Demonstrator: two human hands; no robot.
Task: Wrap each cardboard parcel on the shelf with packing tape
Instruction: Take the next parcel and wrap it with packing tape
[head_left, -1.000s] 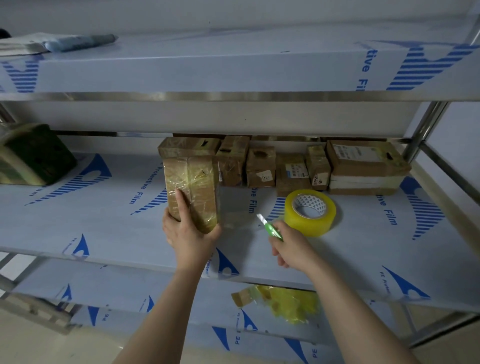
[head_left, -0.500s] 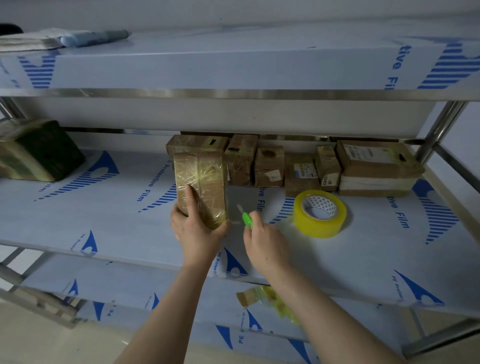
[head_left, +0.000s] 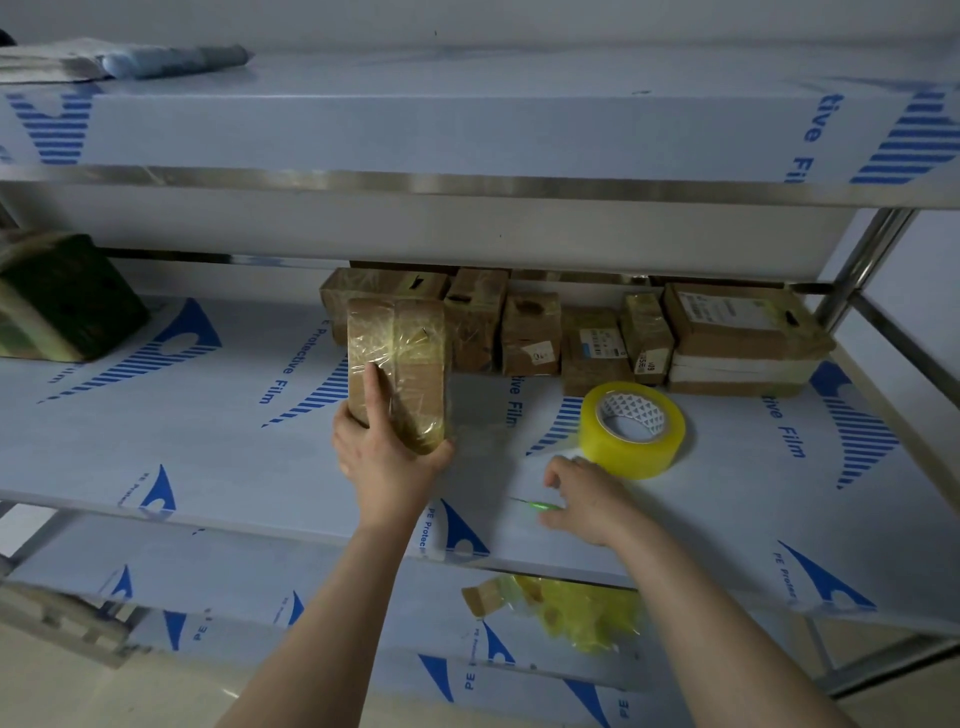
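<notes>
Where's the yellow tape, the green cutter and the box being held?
Yellow tape (head_left: 640, 458): head view, outer yellow wall.
Green cutter (head_left: 543, 504): head view, green handle.
Held box (head_left: 415, 364): head view, taped front face.

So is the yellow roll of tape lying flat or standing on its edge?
Lying flat. The yellow roll of packing tape rests on the film-covered shelf, its hole and white patterned core facing up.
</notes>
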